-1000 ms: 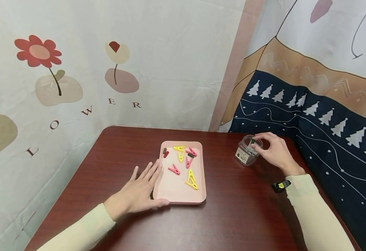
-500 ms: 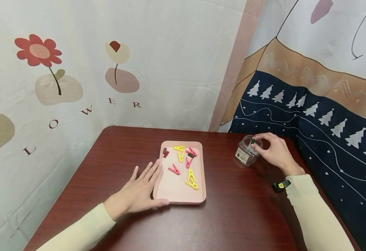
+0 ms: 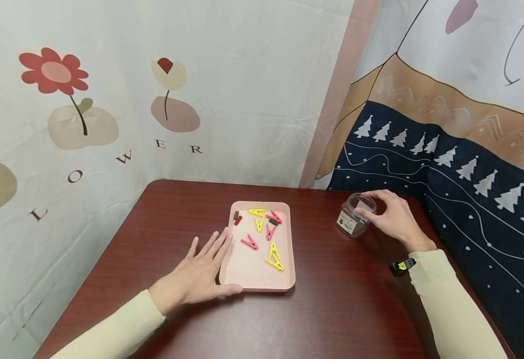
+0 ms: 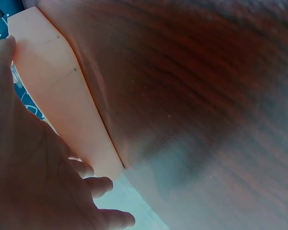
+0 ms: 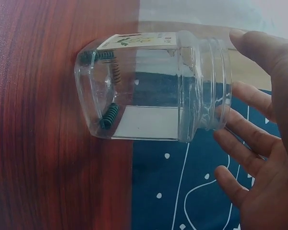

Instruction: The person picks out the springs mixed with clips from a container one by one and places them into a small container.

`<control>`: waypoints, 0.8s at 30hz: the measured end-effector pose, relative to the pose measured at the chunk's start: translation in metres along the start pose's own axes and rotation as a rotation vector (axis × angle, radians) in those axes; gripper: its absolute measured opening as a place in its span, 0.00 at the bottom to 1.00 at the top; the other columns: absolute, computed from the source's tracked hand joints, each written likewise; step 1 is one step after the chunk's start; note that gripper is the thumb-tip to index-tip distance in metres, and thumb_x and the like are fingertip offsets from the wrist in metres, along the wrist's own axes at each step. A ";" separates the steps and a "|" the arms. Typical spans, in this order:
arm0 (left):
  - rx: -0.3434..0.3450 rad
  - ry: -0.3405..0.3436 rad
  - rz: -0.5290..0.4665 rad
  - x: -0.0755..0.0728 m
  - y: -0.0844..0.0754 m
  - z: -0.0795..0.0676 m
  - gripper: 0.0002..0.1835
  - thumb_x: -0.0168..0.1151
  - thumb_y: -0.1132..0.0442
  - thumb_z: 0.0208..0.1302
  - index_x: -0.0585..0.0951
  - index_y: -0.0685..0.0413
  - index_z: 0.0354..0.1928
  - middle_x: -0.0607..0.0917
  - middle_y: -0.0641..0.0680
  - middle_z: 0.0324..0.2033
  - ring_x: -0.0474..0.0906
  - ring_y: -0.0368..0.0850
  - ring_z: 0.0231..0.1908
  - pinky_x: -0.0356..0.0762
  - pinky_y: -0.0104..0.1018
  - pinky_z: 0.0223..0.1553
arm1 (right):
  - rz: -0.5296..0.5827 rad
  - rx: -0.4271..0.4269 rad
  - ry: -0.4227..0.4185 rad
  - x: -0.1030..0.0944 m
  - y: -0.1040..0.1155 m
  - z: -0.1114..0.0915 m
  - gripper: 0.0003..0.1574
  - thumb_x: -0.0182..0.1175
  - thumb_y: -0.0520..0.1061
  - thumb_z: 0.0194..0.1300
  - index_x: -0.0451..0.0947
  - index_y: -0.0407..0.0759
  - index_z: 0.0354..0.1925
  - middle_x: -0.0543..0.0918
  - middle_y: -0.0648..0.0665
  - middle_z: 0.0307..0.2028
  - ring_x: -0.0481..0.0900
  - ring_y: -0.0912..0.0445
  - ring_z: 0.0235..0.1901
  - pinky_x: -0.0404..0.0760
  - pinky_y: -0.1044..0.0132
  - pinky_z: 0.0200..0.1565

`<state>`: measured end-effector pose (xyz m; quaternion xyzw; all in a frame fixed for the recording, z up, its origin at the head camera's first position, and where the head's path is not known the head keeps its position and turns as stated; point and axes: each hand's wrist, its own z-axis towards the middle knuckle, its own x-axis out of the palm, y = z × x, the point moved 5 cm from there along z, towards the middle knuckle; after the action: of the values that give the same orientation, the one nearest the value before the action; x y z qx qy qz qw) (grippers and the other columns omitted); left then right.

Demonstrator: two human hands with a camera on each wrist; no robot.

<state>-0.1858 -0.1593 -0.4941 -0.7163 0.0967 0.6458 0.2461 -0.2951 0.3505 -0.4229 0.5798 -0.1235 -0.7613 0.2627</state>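
Observation:
My right hand (image 3: 394, 217) is at the mouth of a clear jar (image 3: 351, 223), fingers spread around its rim and nothing held between them. Seen from the right wrist, the jar (image 5: 153, 91) has a few small coil springs at its bottom, including a green spring (image 5: 109, 116) and a brownish spring (image 5: 116, 72). My left hand (image 3: 196, 271) lies with straight fingers against the left edge of a pink tray (image 3: 244, 280). That tray holds several clips, among them a yellow clip (image 3: 274, 257) and a pink clip (image 3: 249, 242), plus a red spring (image 3: 238, 220) and a dark spring (image 3: 273, 222).
Tray and jar stand on a dark red-brown wooden table (image 3: 325, 309). A pale printed curtain (image 3: 253, 99) rises behind its far edge. Dark blue cloth with white trees (image 3: 477, 214) borders the right side, close to my right arm.
The dark green spring that my right fingers pinched over the jar's mouth has been let go and is gone from between them. My left hand and the tray stay put.

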 end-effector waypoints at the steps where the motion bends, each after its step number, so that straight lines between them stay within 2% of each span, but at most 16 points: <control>1: -0.001 0.000 0.001 0.000 0.000 0.000 0.72 0.57 0.10 0.70 0.52 0.55 0.97 0.48 0.57 0.97 0.51 0.67 0.95 0.48 0.85 0.88 | -0.002 -0.001 -0.001 0.000 0.000 0.000 0.38 0.81 0.59 0.75 0.85 0.42 0.72 0.85 0.30 0.71 0.78 0.30 0.73 0.74 0.19 0.78; 11: 0.001 -0.002 0.004 0.000 -0.001 0.000 0.72 0.57 0.10 0.69 0.52 0.55 0.96 0.49 0.58 0.97 0.52 0.67 0.95 0.49 0.85 0.88 | -0.009 -0.009 -0.009 0.003 0.002 -0.002 0.37 0.80 0.60 0.76 0.86 0.44 0.73 0.85 0.31 0.71 0.78 0.31 0.72 0.75 0.20 0.76; 24: -0.004 0.002 0.006 -0.001 -0.002 0.001 0.73 0.58 0.10 0.69 0.52 0.55 0.97 0.49 0.58 0.97 0.52 0.67 0.95 0.48 0.86 0.88 | -0.004 -0.062 -0.026 0.010 0.022 -0.004 0.32 0.79 0.54 0.76 0.88 0.47 0.72 0.84 0.35 0.72 0.79 0.35 0.69 0.89 0.27 0.65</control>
<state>-0.1858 -0.1578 -0.4925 -0.7172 0.0976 0.6460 0.2425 -0.2876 0.3273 -0.4218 0.5617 -0.1021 -0.7727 0.2776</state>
